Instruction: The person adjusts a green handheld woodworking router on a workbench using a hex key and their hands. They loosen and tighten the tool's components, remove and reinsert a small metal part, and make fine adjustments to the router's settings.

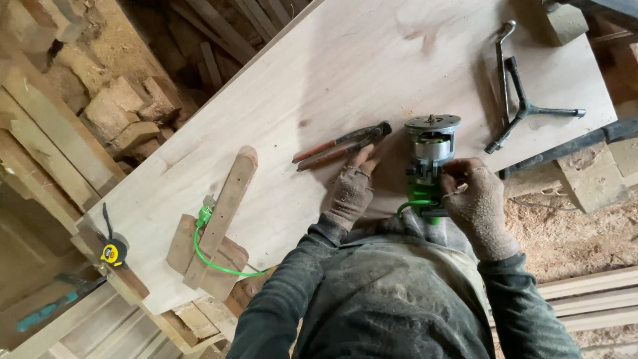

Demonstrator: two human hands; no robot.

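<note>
A green and silver trim router (pixel 428 156) lies on its side on a large plywood sheet (pixel 345 73), its round base pointing away from me. My right hand (pixel 475 199), in a dusty glove, grips the router's body near the clamp. My left hand (pixel 352 186), in a fingerless glove, rests flat on the plywood just left of the router, fingertips touching a pair of red-handled pincers (pixel 342 145). A green cord (pixel 216 256) runs from the router along the sheet's near edge.
A wooden handle-shaped piece (pixel 222 216) lies on the sheet's left end. A yellow tape measure (pixel 113 252) sits at the corner. A three-way wrench (pixel 528 106) and a bent bar (pixel 502 66) lie at the far right. Bricks, planks and sawdust surround the sheet.
</note>
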